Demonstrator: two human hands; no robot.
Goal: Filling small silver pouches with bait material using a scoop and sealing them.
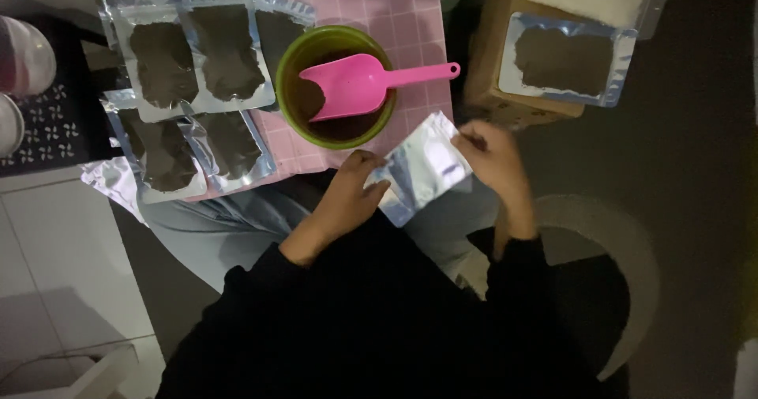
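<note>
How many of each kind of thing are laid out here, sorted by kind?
Filled pouches with dark powder: 6, five by the bowl such as and one on the cardboard box
Empty pouch held in both hands, left hand and right hand: 1
Green bowl: 1
Pink scoop: 1
Cardboard box: 1
Total: 10

Dim, underexposed view; right side nearly black, soft focus, faint glare on foil pouches (189,59).
</note>
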